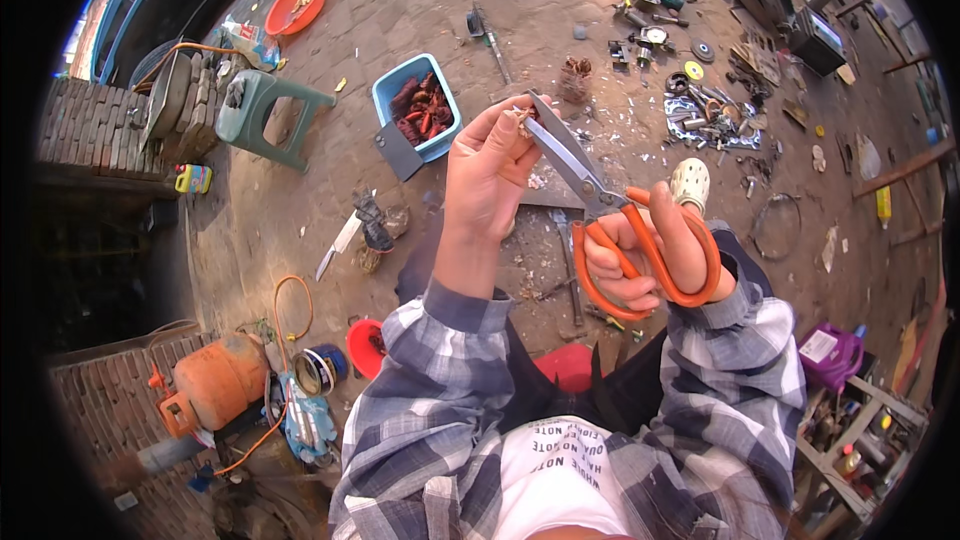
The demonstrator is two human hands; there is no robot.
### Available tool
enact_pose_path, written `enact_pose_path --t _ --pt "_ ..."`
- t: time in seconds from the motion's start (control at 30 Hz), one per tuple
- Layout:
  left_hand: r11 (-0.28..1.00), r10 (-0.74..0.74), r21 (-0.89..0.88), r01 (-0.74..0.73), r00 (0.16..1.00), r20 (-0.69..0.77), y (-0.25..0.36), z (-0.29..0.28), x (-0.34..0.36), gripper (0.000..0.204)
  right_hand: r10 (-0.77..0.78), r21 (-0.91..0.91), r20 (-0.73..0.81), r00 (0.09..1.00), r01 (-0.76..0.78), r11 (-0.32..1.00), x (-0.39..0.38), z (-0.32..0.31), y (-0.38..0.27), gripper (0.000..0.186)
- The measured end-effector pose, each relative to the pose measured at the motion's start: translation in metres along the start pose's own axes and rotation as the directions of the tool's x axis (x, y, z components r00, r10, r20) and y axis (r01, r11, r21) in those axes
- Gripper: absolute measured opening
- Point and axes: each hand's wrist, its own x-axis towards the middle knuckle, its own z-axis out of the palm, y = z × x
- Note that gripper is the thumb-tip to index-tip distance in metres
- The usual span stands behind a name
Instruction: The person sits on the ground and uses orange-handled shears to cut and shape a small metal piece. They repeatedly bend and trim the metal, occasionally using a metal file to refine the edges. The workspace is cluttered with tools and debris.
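My right hand (652, 252) grips the orange-handled scissors (606, 202), with fingers through the loops. Their long metal blades stand partly apart and point up and left toward my left hand (488, 162). Between its thumb and fingertips, my left hand pinches a small pale brown piece (524, 118), close against the blades. The piece is too small to name. Just left of that hand, a light blue basin (378, 90) on the ground holds several dark red pieces, with a dark grey flat slab (399, 150) leaning on its near corner.
A knife (338, 248) lies on the paving at left, below a green stool (270, 112). An orange gas cylinder (220, 385) stands lower left. Metal parts (712, 112) and tools spread over the ground at right. A hammer (570, 275) lies between my legs.
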Motion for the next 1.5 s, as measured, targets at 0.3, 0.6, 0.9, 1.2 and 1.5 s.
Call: enact_pose_path --t 0.3,0.6,0.9,1.2,1.5 --pt "0.987 0.081 -0.130 -0.096 0.989 -0.120 -0.003 0.002 0.001 0.033 -0.002 -0.407 -0.017 1.000 -0.005 0.913 0.000 -0.009 -0.003 0.068" --pt "0.984 -0.166 0.043 0.172 0.978 -0.125 -0.003 0.008 -0.011 0.034 -0.751 -0.793 -0.342 0.565 0.255 0.553 0.007 -0.011 -0.006 0.030" --pt "0.939 -0.298 0.162 0.303 0.953 -0.054 -0.024 0.026 -0.015 0.032 -0.823 -0.903 -0.304 0.481 0.130 0.410 0.030 -0.030 -0.009 0.026" --pt "0.946 -0.298 0.128 0.299 0.954 -0.031 -0.022 0.020 -0.016 0.039 -0.870 -0.944 -0.235 0.434 0.112 0.311 0.037 -0.028 -0.008 0.027" --pt "0.930 -0.160 0.334 0.152 0.987 -0.005 -0.021 0.030 -0.016 0.036 -0.891 -0.935 -0.280 0.357 0.110 0.337 0.040 -0.032 0.003 0.028"
